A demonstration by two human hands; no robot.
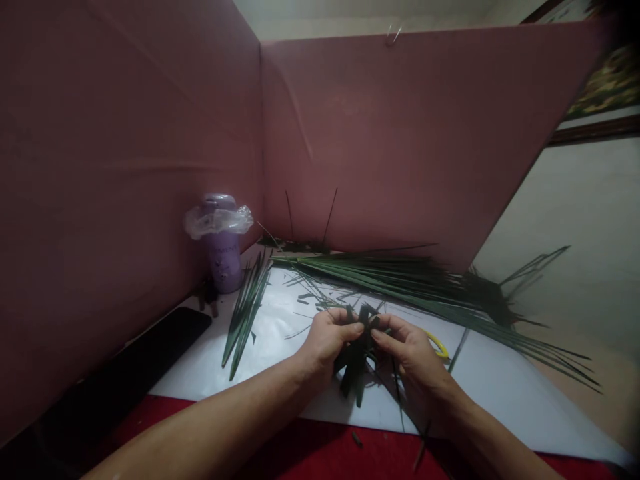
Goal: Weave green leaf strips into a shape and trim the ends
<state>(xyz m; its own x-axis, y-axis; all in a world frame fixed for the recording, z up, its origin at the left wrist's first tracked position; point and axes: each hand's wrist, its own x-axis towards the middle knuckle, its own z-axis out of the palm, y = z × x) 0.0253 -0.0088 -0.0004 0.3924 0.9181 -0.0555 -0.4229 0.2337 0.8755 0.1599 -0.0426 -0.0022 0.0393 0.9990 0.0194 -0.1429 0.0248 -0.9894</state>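
Between my hands is a small piece woven from dark green leaf strips [356, 365], its loose strip ends fanning downward. My left hand [330, 337] pinches its upper left side between thumb and fingers. On the upper right, my right hand [403, 343] pinches it the same way. The fingers and the leaf strips partly hide the middle of the weave. Just beyond my right hand shows a yellow handle [436, 345], probably of scissors; the rest is hidden.
A white sheet [500, 393] lies over a red cloth [300, 447]. Long palm leaves [380, 270] stretch across the back, and shorter leaves [247, 307] lie at left. Leaf scraps litter the sheet. A purple tumbler [226, 260] and a black flat object [170, 340] are left, beside pink partitions [400, 133].
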